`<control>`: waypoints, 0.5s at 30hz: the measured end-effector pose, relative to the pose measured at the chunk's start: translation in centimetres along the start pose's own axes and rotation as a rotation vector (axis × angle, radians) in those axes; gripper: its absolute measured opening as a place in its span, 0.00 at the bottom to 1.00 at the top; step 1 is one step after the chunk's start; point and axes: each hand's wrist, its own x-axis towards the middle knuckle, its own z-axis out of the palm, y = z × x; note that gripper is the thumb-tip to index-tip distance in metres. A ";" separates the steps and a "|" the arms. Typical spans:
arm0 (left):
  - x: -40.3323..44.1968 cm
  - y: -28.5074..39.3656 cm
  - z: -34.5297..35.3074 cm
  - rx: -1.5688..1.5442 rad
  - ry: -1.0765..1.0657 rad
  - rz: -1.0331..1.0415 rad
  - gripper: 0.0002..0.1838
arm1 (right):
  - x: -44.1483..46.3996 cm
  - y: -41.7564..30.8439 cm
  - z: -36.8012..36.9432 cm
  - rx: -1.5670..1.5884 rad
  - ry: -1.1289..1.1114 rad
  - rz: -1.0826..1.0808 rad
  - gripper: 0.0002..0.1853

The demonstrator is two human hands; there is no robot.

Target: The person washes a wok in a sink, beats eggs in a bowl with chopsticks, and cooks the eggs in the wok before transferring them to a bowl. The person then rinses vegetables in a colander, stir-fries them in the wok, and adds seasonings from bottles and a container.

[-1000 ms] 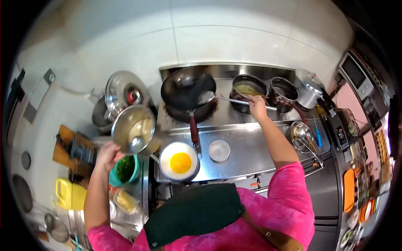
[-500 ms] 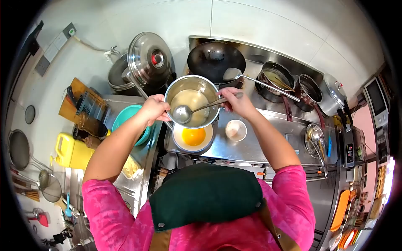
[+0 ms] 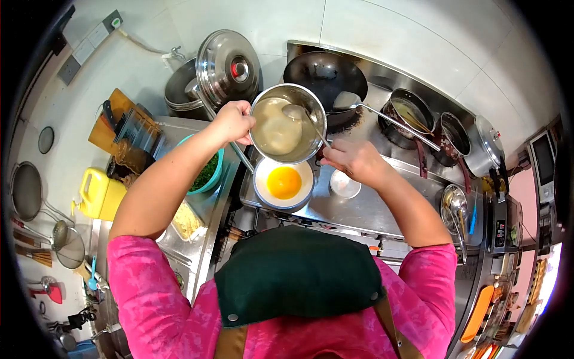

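My left hand [image 3: 235, 122] is closed on the left edge of a round stainless steel pot [image 3: 317, 121], which holds cloudy, pale liquid [image 3: 275, 131]. Inside it dips the bowl of a metal ladle [image 3: 293, 112]. The ladle's handle comes over the pot's right rim into my right hand [image 3: 357, 161], whose fingers are wrapped round it. Just below the pot stands a white bowl [image 3: 260, 179] with orange-yellow egg [image 3: 284, 182] in it. A small white cup [image 3: 345, 184] sits on the steel counter, under and left of my right hand.
Behind the pot are a black wok [image 3: 323, 75] with a long-handled spatula [image 3: 391, 122] across it and a large steel lid [image 3: 224, 78]. Saucepans [image 3: 406, 113] stand to the right. At left are a teal basin [image 3: 218, 170] of chopped greens and a yellow jug [image 3: 101, 194].
The ladle has swung in the pot from the lower left toward the upper middle, and its handle now slants down to my right hand. The liquid looks stirred. The whole view has shifted slightly.
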 end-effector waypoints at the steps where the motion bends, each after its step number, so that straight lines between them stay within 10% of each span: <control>1: 0.2 0.3 -0.1 0.032 0.000 0.004 0.04 | 0.0 0.0 -0.3 0.013 -0.042 -0.013 0.09; 12: 3.5 2.4 -1.3 0.098 -0.052 -0.054 0.03 | -0.4 1.3 -0.9 0.357 -0.041 0.114 0.07; 15: 4.3 2.6 -1.1 0.056 -0.075 -0.088 0.04 | 0.3 0.7 -0.8 0.557 -0.134 0.480 0.09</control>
